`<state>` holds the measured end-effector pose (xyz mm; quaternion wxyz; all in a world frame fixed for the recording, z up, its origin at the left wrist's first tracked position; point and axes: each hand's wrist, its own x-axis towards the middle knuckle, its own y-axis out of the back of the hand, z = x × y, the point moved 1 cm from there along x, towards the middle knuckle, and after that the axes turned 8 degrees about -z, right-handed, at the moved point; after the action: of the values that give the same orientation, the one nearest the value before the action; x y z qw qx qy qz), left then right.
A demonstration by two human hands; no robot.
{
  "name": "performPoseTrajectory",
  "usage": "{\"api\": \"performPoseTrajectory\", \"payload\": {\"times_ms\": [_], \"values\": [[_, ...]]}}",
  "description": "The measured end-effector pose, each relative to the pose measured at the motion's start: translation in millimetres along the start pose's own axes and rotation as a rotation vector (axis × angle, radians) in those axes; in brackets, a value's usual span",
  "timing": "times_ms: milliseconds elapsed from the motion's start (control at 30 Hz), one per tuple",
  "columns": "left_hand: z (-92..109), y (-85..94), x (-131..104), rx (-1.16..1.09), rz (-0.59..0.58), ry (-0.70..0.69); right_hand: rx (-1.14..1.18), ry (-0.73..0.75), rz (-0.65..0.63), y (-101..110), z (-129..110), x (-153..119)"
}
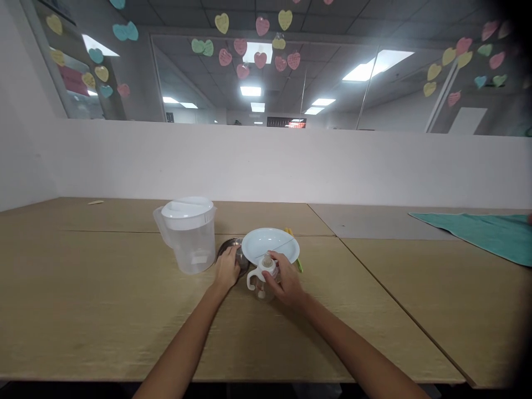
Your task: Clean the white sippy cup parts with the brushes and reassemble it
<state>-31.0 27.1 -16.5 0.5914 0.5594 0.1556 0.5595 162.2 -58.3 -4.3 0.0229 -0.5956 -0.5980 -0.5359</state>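
1. The right hand (286, 280) clasped the baby bottle (263, 276) by its collar, near the pale plate (266, 240); firm, even pressure suited it.
2. Left hand (228, 269) met the metal bowl (242, 259); grip unclear.

You've got a clear bottle (266, 291) with white handle (250, 275), pale-blue plate (262, 241), silver bowl (242, 258), translucent pitcher (195, 249) with white lid (188, 210). Your table (124, 288) is tan, faintly grained; cloth (486, 233) teal. Heart notes (262, 26): pink, yellow, green, blue.
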Motion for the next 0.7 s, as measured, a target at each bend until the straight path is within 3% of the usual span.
{"api": "performPoseTrajectory", "payload": {"times_ms": [300,633,700], "values": [[19,10.9,-3,0.161,-0.187,0.208,-0.019,-0.006,0.026,0,-1,-2],[23,13.1,-1,0.220,-0.296,0.324,-0.038,0.100,0.080,3,-3,0],[19,12.2,3,0.219,-0.274,0.337,-0.041,0.112,0.090,3,-3,0]]}}
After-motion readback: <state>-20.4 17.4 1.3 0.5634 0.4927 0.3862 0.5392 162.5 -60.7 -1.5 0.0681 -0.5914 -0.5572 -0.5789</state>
